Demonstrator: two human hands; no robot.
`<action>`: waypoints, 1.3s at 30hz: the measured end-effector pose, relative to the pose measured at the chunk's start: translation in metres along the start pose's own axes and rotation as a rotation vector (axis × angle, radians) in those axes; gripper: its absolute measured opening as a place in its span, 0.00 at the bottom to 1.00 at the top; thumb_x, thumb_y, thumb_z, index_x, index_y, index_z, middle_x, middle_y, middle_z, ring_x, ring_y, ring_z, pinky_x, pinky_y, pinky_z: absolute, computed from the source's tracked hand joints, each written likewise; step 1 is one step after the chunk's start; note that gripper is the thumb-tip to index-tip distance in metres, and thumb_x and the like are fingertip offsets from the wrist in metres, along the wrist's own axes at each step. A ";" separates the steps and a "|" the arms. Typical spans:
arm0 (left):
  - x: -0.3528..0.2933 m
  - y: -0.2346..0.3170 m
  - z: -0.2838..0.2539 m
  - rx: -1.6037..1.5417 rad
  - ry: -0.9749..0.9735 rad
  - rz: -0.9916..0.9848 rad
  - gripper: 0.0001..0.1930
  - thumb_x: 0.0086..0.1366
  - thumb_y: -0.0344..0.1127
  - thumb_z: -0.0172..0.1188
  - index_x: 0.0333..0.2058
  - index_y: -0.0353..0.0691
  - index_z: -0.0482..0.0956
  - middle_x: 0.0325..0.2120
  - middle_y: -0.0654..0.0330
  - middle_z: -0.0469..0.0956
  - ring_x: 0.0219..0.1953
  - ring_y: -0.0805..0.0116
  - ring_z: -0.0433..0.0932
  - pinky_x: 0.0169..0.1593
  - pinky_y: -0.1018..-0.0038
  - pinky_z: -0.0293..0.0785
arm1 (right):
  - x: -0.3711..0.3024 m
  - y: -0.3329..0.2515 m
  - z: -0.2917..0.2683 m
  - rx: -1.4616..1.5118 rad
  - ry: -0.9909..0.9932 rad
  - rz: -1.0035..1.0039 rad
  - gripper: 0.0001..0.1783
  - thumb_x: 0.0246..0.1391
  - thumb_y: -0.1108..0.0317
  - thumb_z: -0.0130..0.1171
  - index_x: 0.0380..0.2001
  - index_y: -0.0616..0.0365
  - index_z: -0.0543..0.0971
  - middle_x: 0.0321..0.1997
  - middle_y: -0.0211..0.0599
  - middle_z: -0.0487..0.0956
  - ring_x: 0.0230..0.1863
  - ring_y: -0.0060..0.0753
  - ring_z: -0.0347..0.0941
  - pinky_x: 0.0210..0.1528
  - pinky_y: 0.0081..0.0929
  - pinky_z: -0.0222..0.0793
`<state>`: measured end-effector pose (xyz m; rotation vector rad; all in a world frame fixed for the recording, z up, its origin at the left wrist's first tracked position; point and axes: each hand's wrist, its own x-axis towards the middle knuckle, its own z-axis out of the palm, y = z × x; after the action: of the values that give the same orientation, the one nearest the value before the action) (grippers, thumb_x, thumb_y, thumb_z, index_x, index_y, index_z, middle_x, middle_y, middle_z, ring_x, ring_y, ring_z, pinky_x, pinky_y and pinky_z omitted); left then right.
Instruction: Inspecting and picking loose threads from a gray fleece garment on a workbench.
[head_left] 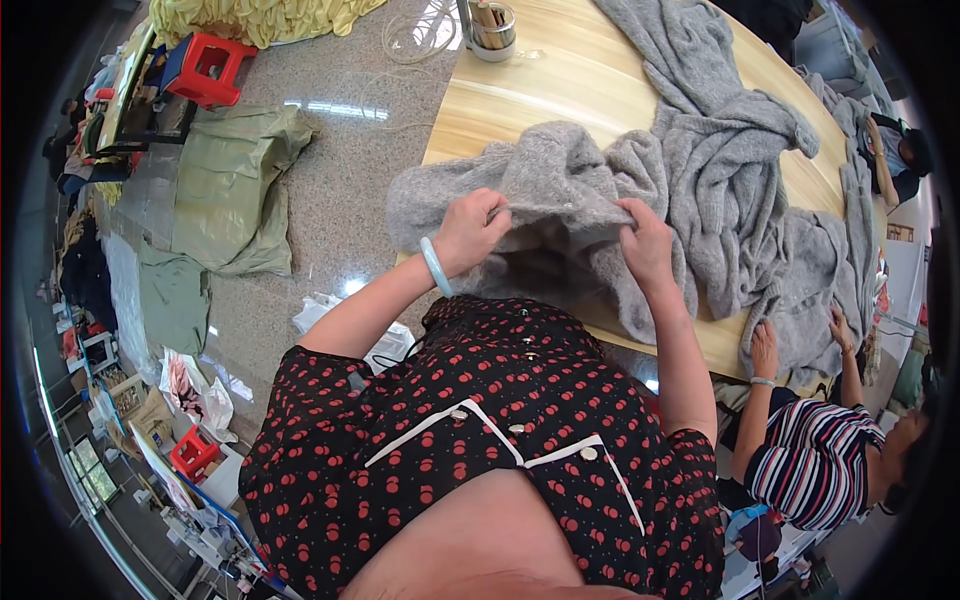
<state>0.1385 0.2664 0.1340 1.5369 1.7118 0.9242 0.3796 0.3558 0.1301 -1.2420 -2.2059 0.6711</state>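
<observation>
Cup (494,52) on table (550,85) holds brownish sticks (487,16); left hand (472,230), right hand (649,245) pinching grey knit garment (560,172).

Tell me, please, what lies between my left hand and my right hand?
In the head view, the edge of gray knit cloth runs from your left hand to your right hand.

Blk short-slv top (320,460) w/ red cherry-like dots (tiny pale specks btwn them), collar (440,452) edged in white, shiny rnd btns (516,428) down the front; pale blue-grn bangle (434,265) round L wrist (452,260).
</observation>
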 end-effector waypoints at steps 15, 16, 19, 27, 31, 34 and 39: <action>0.026 0.047 -0.008 -0.727 -0.256 -0.234 0.04 0.52 0.30 0.56 0.27 0.37 0.73 0.17 0.73 0.67 0.19 0.86 0.63 0.21 0.85 0.60 | 0.010 -0.064 -0.056 0.389 -0.115 0.241 0.14 0.45 0.76 0.53 0.39 0.62 0.72 0.27 0.25 0.72 0.29 0.14 0.64 0.32 0.12 0.60; 0.028 0.050 -0.007 -0.737 -0.241 -0.219 0.04 0.52 0.30 0.56 0.27 0.37 0.73 0.17 0.73 0.67 0.19 0.86 0.63 0.21 0.85 0.60 | 0.010 -0.070 -0.054 0.264 -0.126 0.242 0.14 0.45 0.75 0.54 0.39 0.61 0.72 0.26 0.26 0.71 0.28 0.14 0.63 0.31 0.13 0.60; 0.030 0.058 -0.006 -0.899 -0.327 -0.346 0.04 0.55 0.31 0.56 0.30 0.40 0.72 0.19 0.73 0.68 0.19 0.87 0.61 0.21 0.87 0.58 | 0.012 -0.084 -0.040 0.290 -0.164 0.154 0.14 0.45 0.71 0.57 0.39 0.59 0.74 0.18 0.26 0.68 0.21 0.14 0.61 0.24 0.14 0.59; 0.025 0.058 0.001 -0.885 -0.237 -0.262 0.04 0.58 0.29 0.53 0.32 0.39 0.74 0.23 0.72 0.70 0.23 0.86 0.65 0.26 0.88 0.62 | 0.022 -0.098 -0.019 0.287 -0.122 0.149 0.08 0.43 0.70 0.55 0.29 0.61 0.76 0.15 0.41 0.73 0.14 0.25 0.67 0.19 0.23 0.61; 0.023 0.058 0.011 -0.623 -0.058 -0.081 0.04 0.56 0.27 0.54 0.31 0.36 0.73 0.22 0.69 0.70 0.24 0.83 0.67 0.28 0.85 0.64 | 0.024 -0.099 -0.012 0.278 -0.070 0.172 0.07 0.42 0.71 0.54 0.27 0.61 0.75 0.16 0.41 0.73 0.15 0.28 0.70 0.19 0.25 0.63; 0.018 0.057 0.014 -0.288 0.107 0.195 0.05 0.52 0.25 0.53 0.29 0.32 0.69 0.21 0.55 0.69 0.22 0.64 0.70 0.27 0.74 0.66 | 0.023 -0.095 -0.003 0.251 0.022 0.098 0.05 0.42 0.71 0.53 0.24 0.60 0.75 0.16 0.43 0.73 0.16 0.34 0.72 0.20 0.27 0.65; 0.013 0.046 0.017 -0.208 0.063 0.236 0.03 0.55 0.25 0.48 0.29 0.34 0.67 0.24 0.50 0.67 0.28 0.53 0.68 0.32 0.67 0.64 | 0.014 -0.088 0.012 0.198 0.073 -0.022 0.03 0.40 0.72 0.51 0.22 0.59 0.73 0.17 0.44 0.71 0.17 0.38 0.70 0.20 0.29 0.63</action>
<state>0.1760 0.2836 0.1629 1.6057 1.4443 1.2411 0.3111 0.3258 0.1803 -1.1224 -2.0364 0.8020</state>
